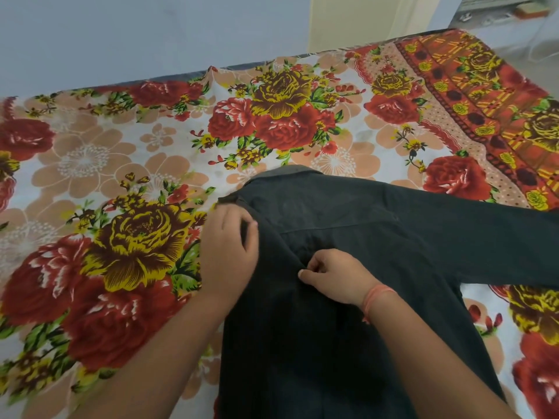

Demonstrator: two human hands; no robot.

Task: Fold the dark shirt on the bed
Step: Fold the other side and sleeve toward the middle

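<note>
The fingers [317,263] of the right hand [332,276] are pinching a small tuck of cloth against the thumb, near the middle of the dark shirt [378,237], just below its yoke seam. The fingers [246,237] of the left hand [230,246] are curling close together over the shirt's left shoulder edge, just beside the collar [290,173]. Blur is hiding how many layers they are gripping.

The shirt is lying back-up on the bed [90,164], near its front edge, with the collar pointing toward the far edge. One sleeve [484,234] is stretching toward the right edge. No left sleeve is showing, so that side is probably being turned in now.

Doing this well likely means the left hand is anchoring the shoulder edge while the right is drawing the slack away from it. That way the crease is running straight from shoulder to hem. The pinch is raising a ridge, so it is calling for a flat palm sweep afterwards. The floral sheet [302,122] underneath is looking loose and may be dragging along.
</note>
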